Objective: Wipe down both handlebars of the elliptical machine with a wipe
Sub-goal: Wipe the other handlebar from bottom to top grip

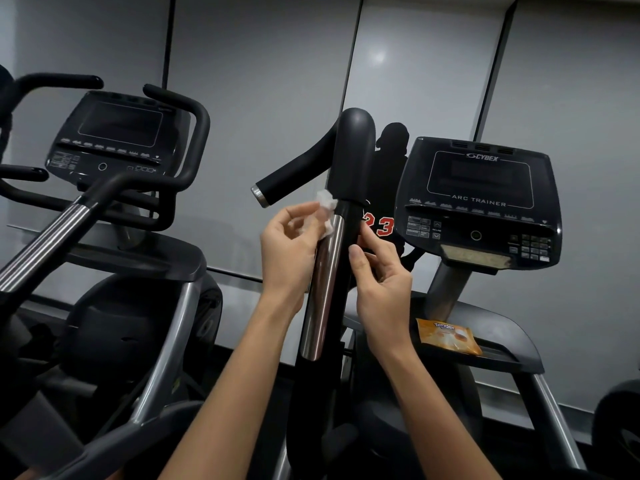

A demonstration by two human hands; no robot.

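Left hand (289, 244) and right hand (381, 282): bare. Forearms (225, 393) bare from wrist to near frame edge. Reflection (389, 168) in far wall panel (277, 98): dark top, red numerals "23" (379, 226) with pale edging.

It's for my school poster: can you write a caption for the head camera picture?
The left hand holds a white wipe against the elliptical's handlebar while the right hand holds its other side.

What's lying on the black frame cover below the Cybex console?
An orange packet, label reading Tender, lies flat on the frame cover, beside the console post. The cover under the packet is hidden.
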